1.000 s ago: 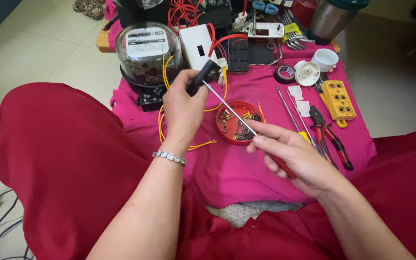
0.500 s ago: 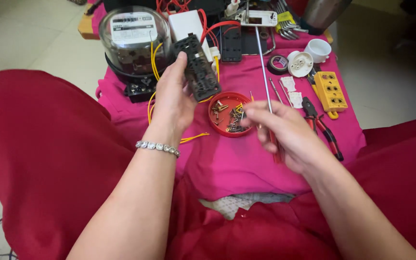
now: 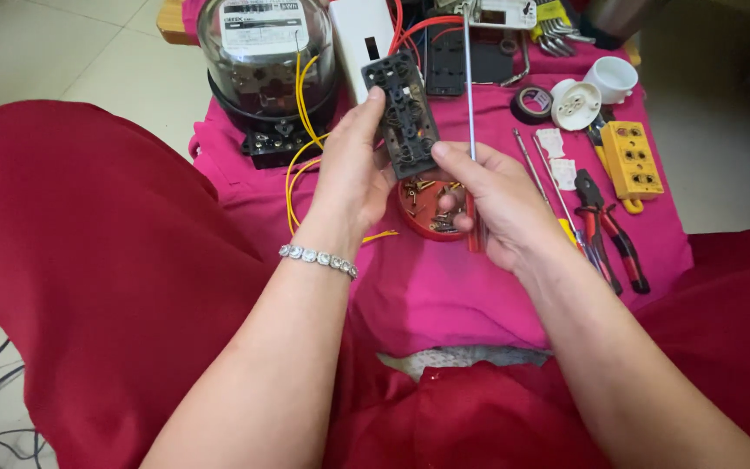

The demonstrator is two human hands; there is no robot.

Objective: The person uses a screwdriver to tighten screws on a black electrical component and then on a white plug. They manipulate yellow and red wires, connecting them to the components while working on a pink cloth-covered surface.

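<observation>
My left hand [image 3: 353, 165] holds a black terminal block [image 3: 401, 113] upright above the pink cloth. My right hand [image 3: 496, 200] touches the block's lower edge with its fingertips and grips a red-handled screwdriver [image 3: 470, 104], whose long metal shaft points up and away. Just below both hands sits a small red dish [image 3: 418, 213] with several screws in it. A beaded bracelet [image 3: 319, 259] circles my left wrist.
A glass-domed electric meter [image 3: 262, 61] with yellow wires [image 3: 299, 152] stands at the back left. Red-handled pliers [image 3: 605, 230], spare screwdrivers [image 3: 536, 169], a yellow socket box [image 3: 631, 161], black tape [image 3: 531, 102] and white fittings [image 3: 576, 102] lie on the pink cloth [image 3: 444, 287] to the right.
The terminal block has come up and turned to face me. My right hand moved left to meet it, and the screwdriver swung from slanting to nearly vertical.
</observation>
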